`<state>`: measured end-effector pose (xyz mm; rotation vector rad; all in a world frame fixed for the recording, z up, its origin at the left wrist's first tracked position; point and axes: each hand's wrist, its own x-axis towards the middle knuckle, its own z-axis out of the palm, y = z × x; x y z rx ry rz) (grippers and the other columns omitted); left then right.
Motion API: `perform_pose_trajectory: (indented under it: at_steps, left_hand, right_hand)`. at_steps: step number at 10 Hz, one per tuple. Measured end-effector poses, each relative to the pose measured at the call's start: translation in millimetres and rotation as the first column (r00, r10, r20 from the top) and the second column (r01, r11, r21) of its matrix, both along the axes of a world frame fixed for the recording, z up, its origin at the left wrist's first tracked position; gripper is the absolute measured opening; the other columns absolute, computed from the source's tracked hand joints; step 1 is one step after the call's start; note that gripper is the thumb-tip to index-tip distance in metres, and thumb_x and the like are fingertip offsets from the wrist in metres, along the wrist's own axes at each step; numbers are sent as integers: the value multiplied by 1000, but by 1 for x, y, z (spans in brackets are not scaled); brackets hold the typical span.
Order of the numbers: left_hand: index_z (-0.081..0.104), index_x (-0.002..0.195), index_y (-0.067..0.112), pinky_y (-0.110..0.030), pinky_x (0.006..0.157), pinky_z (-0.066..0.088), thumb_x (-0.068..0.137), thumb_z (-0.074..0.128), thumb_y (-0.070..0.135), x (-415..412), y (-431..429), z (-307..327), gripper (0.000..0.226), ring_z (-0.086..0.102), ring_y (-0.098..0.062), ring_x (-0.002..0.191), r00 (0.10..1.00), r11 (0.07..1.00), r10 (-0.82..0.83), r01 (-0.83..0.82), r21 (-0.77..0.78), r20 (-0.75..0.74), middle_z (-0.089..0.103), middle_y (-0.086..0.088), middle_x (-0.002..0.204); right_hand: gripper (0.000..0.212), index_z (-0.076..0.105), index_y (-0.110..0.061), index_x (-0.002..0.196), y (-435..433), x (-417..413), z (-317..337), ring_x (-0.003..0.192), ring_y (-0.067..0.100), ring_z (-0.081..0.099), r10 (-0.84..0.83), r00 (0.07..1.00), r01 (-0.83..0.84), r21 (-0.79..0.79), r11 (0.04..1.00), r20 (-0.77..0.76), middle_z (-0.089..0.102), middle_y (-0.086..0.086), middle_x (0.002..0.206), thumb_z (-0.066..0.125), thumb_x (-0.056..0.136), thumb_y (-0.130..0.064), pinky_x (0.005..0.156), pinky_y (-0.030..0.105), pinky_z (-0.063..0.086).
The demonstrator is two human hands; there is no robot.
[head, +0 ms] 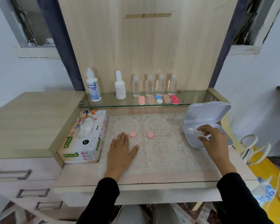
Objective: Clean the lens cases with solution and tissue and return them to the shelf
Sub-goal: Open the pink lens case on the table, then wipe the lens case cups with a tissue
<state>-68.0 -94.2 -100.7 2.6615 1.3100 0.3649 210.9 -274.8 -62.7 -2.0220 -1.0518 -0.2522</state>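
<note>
Two round pink lens case pieces (132,134) (150,135) lie apart on the lace mat (162,152). My left hand (121,151) rests flat on the mat just left of and below them, fingers straight. My right hand (214,140) reaches over the open white box (190,141) at the right and pinches a small blurred white wad, which looks like tissue (191,130), inside it. Several more lens cases in pink, peach, blue-white and red (158,99) sit in a row on the glass shelf (194,97). The solution bottle (93,85) stands at the shelf's left end.
A tissue box (86,138) lies left of the mat with a tissue sticking up. On the shelf stand a white bottle (120,85) and several small clear bottles (149,85). The box's lid (207,112) stands raised. Drawers are at the lower left, and white cables hang at the right.
</note>
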Motion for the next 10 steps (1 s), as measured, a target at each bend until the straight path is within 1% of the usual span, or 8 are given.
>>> perform_pose_trajectory:
  at_steps: [2,3,4,5,6,8,9,10]
  left_hand:
    - [7,151,9,-28,118,-7,71,-9,72,0,-1,1,103,-3,-11,146,1000,1000,-1,1,-3,2,0,-2,159]
    - [7,151,9,-28,117,-7,71,-8,72,0,0,1,103,-3,-11,146,1000,1000,-3,3,-8,12,1,-2,159]
    - [7,151,9,-28,117,-7,71,-8,72,0,0,1,103,-3,-11,146,1000,1000,-2,2,-6,12,1,-2,159]
    - [6,151,9,-28,117,-7,71,-8,72,0,-1,2,103,-3,-11,146,1000,1000,-5,5,-9,16,0,-2,159]
    - [6,151,9,-28,117,-8,72,-7,72,-1,-2,2,102,-4,-11,146,999,1000,-10,10,-18,31,0,-2,159]
    - [8,151,9,-28,117,-8,78,-1,71,-1,-2,2,96,-3,-11,146,1000,1000,-7,7,-12,21,1,-2,160]
    - [10,151,8,-29,118,-6,78,0,71,-1,-1,1,97,-2,-11,146,999,1000,-11,11,-17,40,3,-3,160]
    - [12,150,9,-27,117,-7,72,-4,71,0,-2,3,102,0,-12,146,997,1000,-15,16,-17,70,5,-3,159]
  right_hand:
    - [29,66,-14,94,0,0,-1,75,20,58,-8,1000,8,6,1000,9,68,5,87,76,74,3,66,34,49]
    - [26,66,-13,96,1,-3,1,76,20,58,-14,1000,14,19,1000,-8,67,4,85,76,75,-2,67,32,47]
    - [25,66,-11,98,4,-14,6,76,18,58,8,996,0,87,996,-89,64,-1,81,78,76,-11,67,29,42]
    - [24,66,-12,99,13,-28,9,76,14,61,95,971,-53,193,980,-219,68,-3,83,77,77,-15,63,20,41]
    - [20,67,-19,96,25,-45,9,75,9,59,217,931,-151,232,961,-295,69,-8,87,76,78,-16,61,15,41]
    - [15,70,-26,90,53,-83,-2,71,10,50,389,865,-354,165,921,-317,68,-15,93,77,78,-19,63,10,35]
    - [17,73,-27,95,66,-93,-15,88,12,52,396,867,-397,64,916,-302,65,-12,96,76,79,-23,69,13,33]
    - [24,73,-29,102,74,-102,-24,97,10,47,341,907,-358,-25,934,-248,61,-14,100,74,78,-33,77,15,32]
